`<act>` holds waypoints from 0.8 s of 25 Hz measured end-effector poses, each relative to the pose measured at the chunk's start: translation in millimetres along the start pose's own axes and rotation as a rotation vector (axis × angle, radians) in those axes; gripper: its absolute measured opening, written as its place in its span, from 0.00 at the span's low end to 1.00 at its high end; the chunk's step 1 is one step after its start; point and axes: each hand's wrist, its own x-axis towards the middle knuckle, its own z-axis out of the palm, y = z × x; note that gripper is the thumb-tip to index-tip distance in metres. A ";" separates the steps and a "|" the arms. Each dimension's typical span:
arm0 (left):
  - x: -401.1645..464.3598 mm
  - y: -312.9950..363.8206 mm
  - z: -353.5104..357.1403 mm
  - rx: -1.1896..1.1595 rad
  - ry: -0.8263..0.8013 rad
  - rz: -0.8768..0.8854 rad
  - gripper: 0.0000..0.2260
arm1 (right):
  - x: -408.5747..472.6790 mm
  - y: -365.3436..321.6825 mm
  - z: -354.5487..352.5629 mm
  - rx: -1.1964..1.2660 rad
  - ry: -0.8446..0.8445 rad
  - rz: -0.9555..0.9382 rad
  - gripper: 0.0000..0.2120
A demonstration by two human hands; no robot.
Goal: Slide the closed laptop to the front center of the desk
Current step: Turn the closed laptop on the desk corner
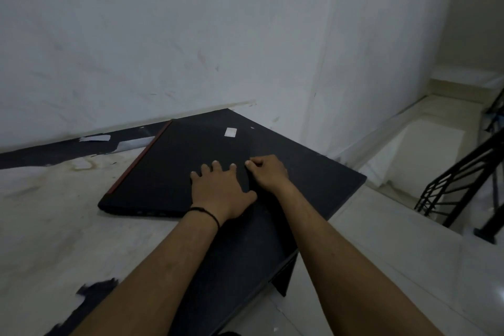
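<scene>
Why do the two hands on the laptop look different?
The left hand lies flat with fingers spread on the lid of the closed laptop; the right hand is curled, fingers bent at the laptop's right edge. The left wrist wears a thin black band; the right wrist is bare. The left hand sits nearer the person, the right a little farther. Both touch the laptop, side by side.

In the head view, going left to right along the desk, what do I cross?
Torn white tape scraps → the laptop's red edge strip → white sticker on the laptop lid → right hand at the laptop's right edge → bare black desk corner → black stair railing.
</scene>
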 end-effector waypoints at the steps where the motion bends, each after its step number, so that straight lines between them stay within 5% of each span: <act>1: -8.2 -6.3 -1.1 0.005 0.001 0.020 0.41 | -6.9 -3.0 1.9 0.014 0.005 -0.001 0.14; 8: -50.4 -43.8 -7.0 0.059 0.021 0.115 0.37 | -50.4 -16.9 24.4 0.020 0.132 -0.025 0.18; 14: -16.3 -24.6 -17.6 -0.013 0.086 0.021 0.28 | 0.0 -14.6 15.4 0.139 0.132 0.097 0.15; 20: 60.5 -13.3 -1.4 0.003 0.027 -0.016 0.37 | 89.0 -0.4 23.9 -0.041 0.099 0.081 0.18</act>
